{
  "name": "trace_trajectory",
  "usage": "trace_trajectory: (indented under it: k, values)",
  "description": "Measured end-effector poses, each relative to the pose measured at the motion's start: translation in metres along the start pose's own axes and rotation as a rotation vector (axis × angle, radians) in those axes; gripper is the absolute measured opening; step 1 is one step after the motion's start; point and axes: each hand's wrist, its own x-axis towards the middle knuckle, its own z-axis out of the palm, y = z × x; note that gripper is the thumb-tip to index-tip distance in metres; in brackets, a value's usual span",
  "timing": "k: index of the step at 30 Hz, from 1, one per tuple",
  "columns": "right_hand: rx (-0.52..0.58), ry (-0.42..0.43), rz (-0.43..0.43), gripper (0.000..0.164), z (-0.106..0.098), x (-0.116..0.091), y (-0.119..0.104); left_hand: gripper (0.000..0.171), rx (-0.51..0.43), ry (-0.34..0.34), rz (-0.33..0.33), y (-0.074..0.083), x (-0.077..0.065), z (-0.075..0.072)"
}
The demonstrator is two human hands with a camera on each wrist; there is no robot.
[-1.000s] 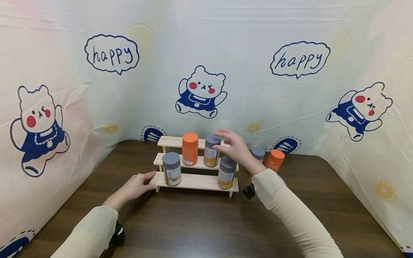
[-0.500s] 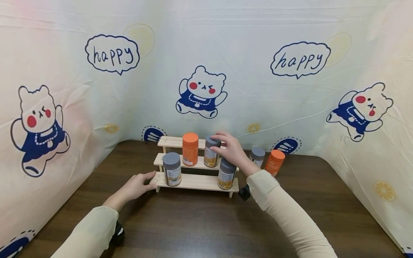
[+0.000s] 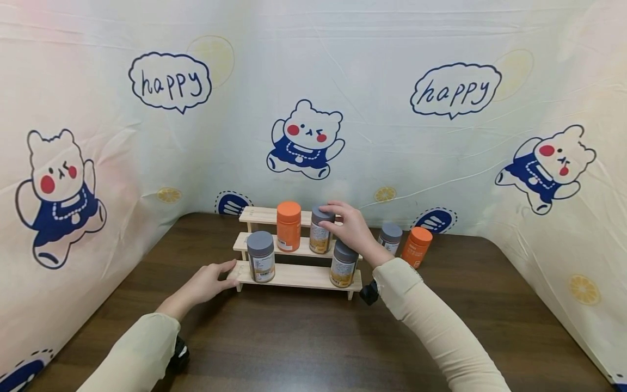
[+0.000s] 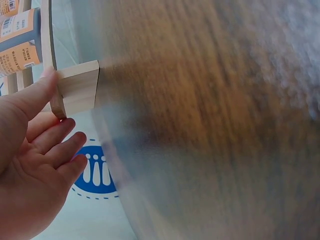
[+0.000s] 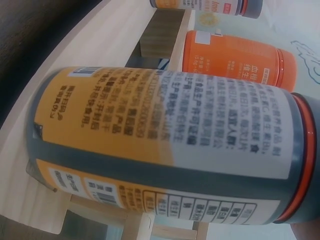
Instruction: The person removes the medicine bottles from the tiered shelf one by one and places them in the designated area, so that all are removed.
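Observation:
A three-tier wooden display rack (image 3: 299,276) stands on the table. My left hand (image 3: 208,283) pinches the left end of its lowest shelf, thumb on top, as the left wrist view also shows. On the middle shelf, my right hand (image 3: 351,227) grips the lid of a grey supplement bottle (image 3: 320,238) between thumb and fingers. An orange bottle (image 3: 288,226) stands to its left on the same shelf. The bottom shelf carries a grey bottle (image 3: 262,257) at the left and another grey bottle (image 5: 160,145) at the right, which fills the right wrist view; the right hand is hidden there.
Right of the rack, a grey-lidded bottle (image 3: 391,238) and an orange bottle (image 3: 417,247) stand on the dark wooden table (image 3: 294,343), partly behind the right forearm. A printed cloth (image 3: 372,136) with cartoon bears encloses the table at the back and sides.
My right hand has moved slightly left, its thumb and fingers closing round the grey bottle's lid. That bottle has shifted a touch left. The left hand stays on the rack.

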Motion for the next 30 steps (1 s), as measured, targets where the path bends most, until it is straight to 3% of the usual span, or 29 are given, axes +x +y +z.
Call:
trace_trajectory:
  k: [14, 30]
  values:
    - [0.03, 0.026, -0.01, 0.034, -0.005, 0.002, -0.001, 0.062, -0.009, -0.016, -0.011, 0.001, -0.001, -0.001]
    - [0.154, 0.136, -0.044, 0.034, -0.044, 0.004, -0.025, 0.061, -0.005, -0.011, 0.0, 0.0, 0.0, -0.001]
